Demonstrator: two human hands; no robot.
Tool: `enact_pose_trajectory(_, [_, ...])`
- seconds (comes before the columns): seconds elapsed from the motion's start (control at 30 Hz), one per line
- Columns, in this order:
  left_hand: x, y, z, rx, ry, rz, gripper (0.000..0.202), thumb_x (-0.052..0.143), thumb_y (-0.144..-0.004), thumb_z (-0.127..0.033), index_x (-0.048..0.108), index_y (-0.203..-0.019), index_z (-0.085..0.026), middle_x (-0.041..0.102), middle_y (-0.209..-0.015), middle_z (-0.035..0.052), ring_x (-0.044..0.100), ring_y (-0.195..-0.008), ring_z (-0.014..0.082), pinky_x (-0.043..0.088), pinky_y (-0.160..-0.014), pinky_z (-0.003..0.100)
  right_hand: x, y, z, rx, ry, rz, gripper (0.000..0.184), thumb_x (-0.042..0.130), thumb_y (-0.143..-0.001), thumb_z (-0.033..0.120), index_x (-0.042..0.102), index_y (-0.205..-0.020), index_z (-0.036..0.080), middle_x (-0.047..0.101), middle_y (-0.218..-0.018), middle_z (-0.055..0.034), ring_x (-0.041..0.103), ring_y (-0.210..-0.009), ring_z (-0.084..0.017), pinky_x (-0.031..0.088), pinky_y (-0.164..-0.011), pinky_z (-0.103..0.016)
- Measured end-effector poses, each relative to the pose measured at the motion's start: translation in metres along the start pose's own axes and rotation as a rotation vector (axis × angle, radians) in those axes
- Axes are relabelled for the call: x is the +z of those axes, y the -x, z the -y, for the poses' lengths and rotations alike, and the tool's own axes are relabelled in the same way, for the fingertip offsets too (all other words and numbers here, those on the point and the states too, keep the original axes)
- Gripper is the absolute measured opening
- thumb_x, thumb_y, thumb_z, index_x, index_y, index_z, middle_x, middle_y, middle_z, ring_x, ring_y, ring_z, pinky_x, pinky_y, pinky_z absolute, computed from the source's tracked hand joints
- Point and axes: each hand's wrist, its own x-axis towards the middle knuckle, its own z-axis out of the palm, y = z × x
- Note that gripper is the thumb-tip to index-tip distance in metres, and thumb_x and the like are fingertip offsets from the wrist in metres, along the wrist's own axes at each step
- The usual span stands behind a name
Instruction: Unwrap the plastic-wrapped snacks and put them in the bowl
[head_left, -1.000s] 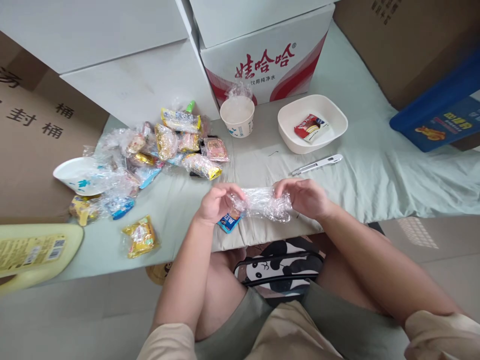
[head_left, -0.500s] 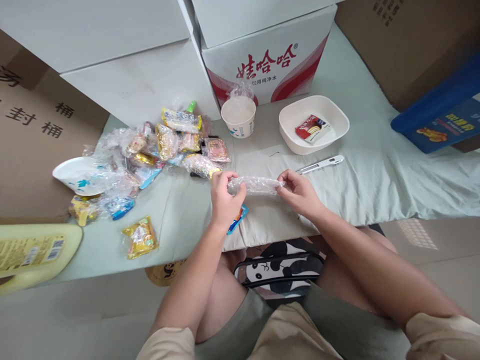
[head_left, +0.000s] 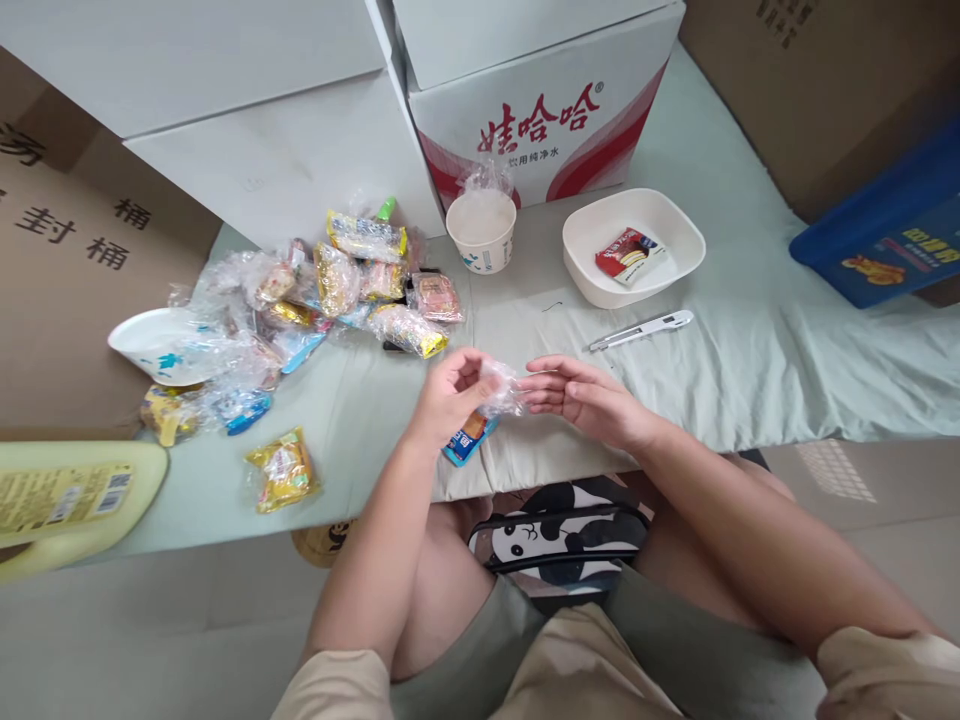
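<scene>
A crumpled piece of clear plastic wrap is pinched in my left hand, bunched up above the front of the table. My right hand is beside it with fingers stretched out and apart, the fingertips at the wrap's right edge; whether they touch it I cannot tell. Beneath my left hand lies a small blue snack packet, partly covered by the hand. A white utility knife rests on the cloth beyond my right hand.
Wrapped snacks are heaped at the left, with a tipped paper cup among them. A yellow packet lies near the front edge. An upright paper cup holds plastic film. A white tub contains a red packet. Boxes stand behind.
The plastic wrap, stretched between both hands before, is now bunched at my left hand. My right hand has let go and opened its fingers. More of the blue packet shows.
</scene>
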Motion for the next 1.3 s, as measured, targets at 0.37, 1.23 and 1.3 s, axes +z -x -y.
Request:
enact_pose_trajectory(0.37, [-0.031,0.002,0.005,0.096,-0.745,0.178,0.018,0.066,-0.085,-0.035,0.076,-0.094,-0.023,0.074,-0.101,0.0061,0.067,-0.092,0.0231,0.052,-0.085,0.036,0.000,-0.010,-0.001,0.065,0.175,-0.188,0.025,0.068,-0.077,0.041,0.063,-0.087,0.019,0.054,-0.067,0.0029,0.045,-0.054,-0.010,0.035,-0.052,-0.025])
enact_pose_trajectory(1.23, [-0.057,-0.098,-0.044,0.018,-1.428,-0.018,0.035,0.045,-0.093,-0.029,0.069,-0.117,-0.019,0.070,-0.126,0.0135,0.065,-0.114,0.0328,0.049,-0.097,0.043,0.000,-0.025,0.024,0.038,0.229,-0.210,0.021,0.061,-0.072,0.042,0.056,-0.077,0.022,0.048,-0.065,0.0046,0.037,-0.047,-0.009,0.026,-0.044,-0.025])
enact_pose_trajectory(1.3, [-0.063,-0.104,-0.054,0.029,-1.219,-0.193,0.031,0.045,-0.094,-0.032,0.070,-0.104,-0.018,0.074,-0.108,0.0117,0.066,-0.108,0.0302,0.049,-0.095,0.041,-0.001,-0.026,0.025,0.001,0.271,-0.212,0.018,0.058,-0.075,0.040,0.056,-0.078,0.023,0.049,-0.065,0.0039,0.039,-0.048,-0.011,0.030,-0.047,-0.027])
